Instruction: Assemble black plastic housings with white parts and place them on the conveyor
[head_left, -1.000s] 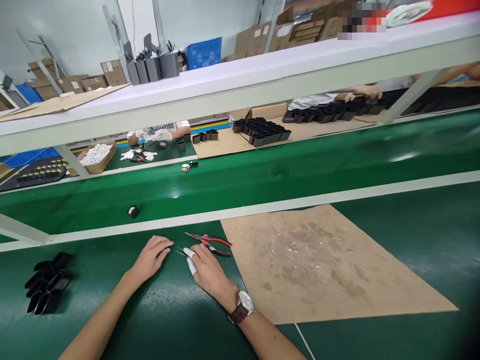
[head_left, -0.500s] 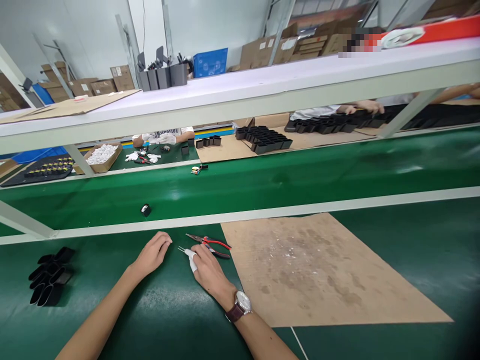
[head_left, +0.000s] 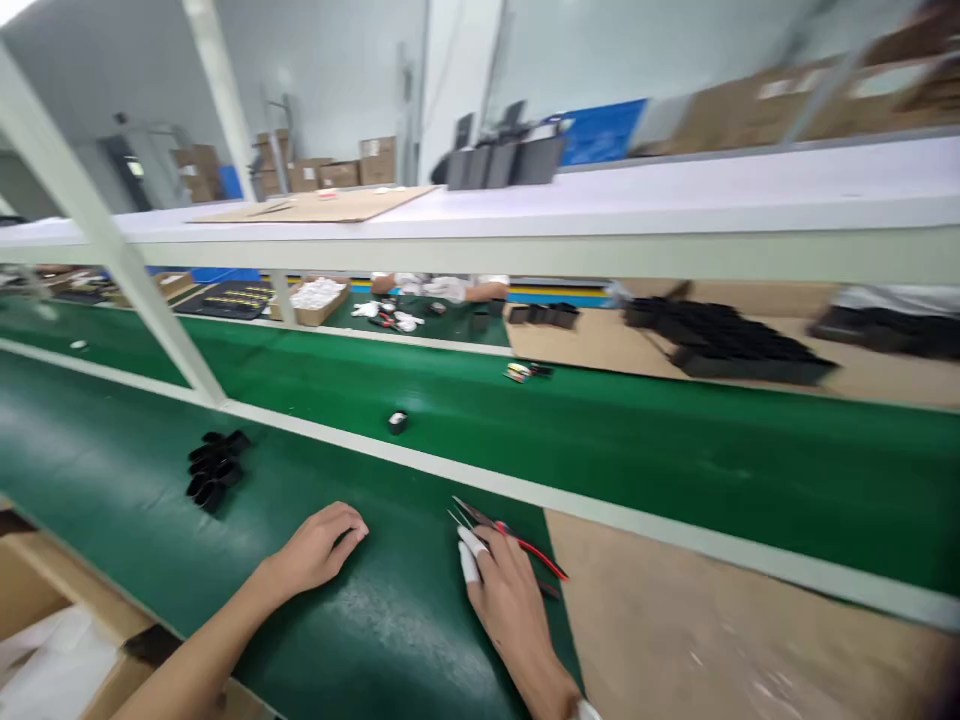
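Note:
My left hand (head_left: 321, 548) hovers over or rests on the green table, fingers curled and drawn toward the thumb, with nothing visible in them. To its right, my right hand (head_left: 514, 600) grips thin metal tweezers (head_left: 459, 518) pointing up and left. White finger covers (head_left: 470, 555) sit on its thumb and a finger. Red-handled long-nose pliers (head_left: 534, 552) lie beside and partly under that hand. A cluster of black hollow housings (head_left: 215, 468) stands left of my left hand. On the belt beyond lies a small black part with a white top (head_left: 397, 422).
A cardboard sheet (head_left: 675, 630) covers the table at right. A white rail (head_left: 450, 470) borders the green belt (head_left: 600, 440); small coloured parts (head_left: 525, 371) lie there. An open carton (head_left: 82, 600) is at lower left. Across, a co-worker's gloved hands (head_left: 442, 290) are near black housings (head_left: 727, 340).
The view has swung left, bringing the open carton and a rail post into sight. My left hand stays curled; my right hand still holds the tweezers beside the pliers.

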